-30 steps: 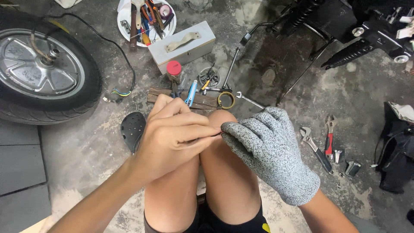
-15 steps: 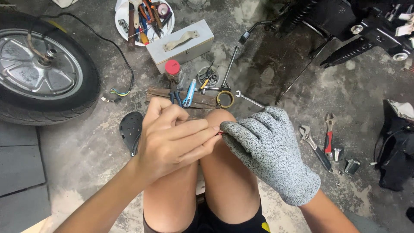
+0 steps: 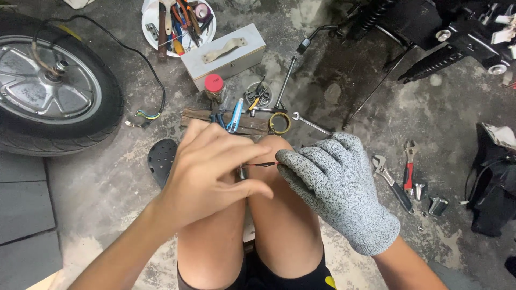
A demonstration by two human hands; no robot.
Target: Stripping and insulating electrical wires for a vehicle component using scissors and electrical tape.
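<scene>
Grey-gloved right hand (image 3: 337, 189) and bare left hand (image 3: 215, 172) pinch one thin red wire (image 3: 262, 164) between them; two adjustable wrenches (image 3: 392, 181) lie at three o'clock. Left fingers have spread since before.

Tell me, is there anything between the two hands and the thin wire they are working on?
Nothing visible. The left hand and the gloved right hand both reach the thin red and black wire directly, above the knees. The left fingers hide part of the wire, so its near end cannot be seen.
</scene>
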